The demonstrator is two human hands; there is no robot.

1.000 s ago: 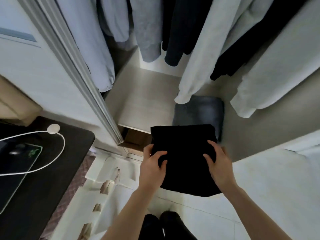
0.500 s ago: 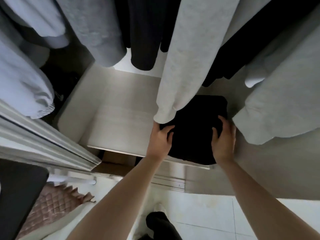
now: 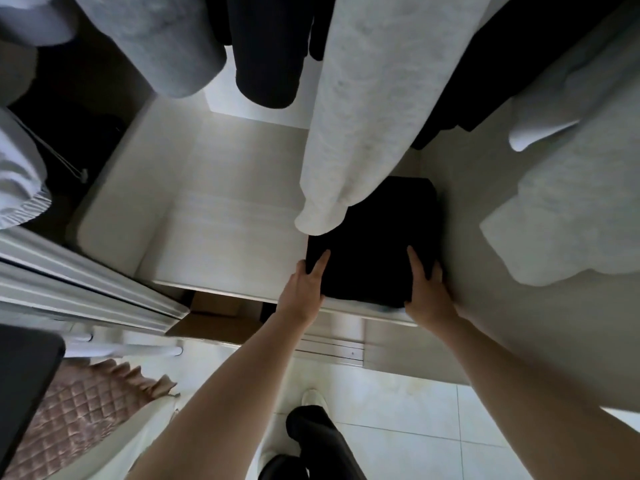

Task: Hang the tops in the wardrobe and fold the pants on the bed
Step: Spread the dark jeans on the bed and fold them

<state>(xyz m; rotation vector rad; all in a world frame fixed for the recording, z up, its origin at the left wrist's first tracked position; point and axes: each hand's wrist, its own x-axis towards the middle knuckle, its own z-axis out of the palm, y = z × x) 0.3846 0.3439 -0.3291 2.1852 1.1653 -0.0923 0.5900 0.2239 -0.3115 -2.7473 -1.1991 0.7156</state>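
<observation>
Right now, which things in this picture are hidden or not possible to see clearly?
- Head view: the far part of the folded black pants is covered by a hanging light grey sleeve.
- Whatever lies under the pants is hidden by them.
- Hangers and rail: cut off by the top edge.
- Left hand and right hand fingertips: partly lost against the dark cloth.

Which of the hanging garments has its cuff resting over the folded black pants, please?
The long pale grey sleeve in the middle: its cuff overlaps the folded black pants, while the others hang clear.
</observation>
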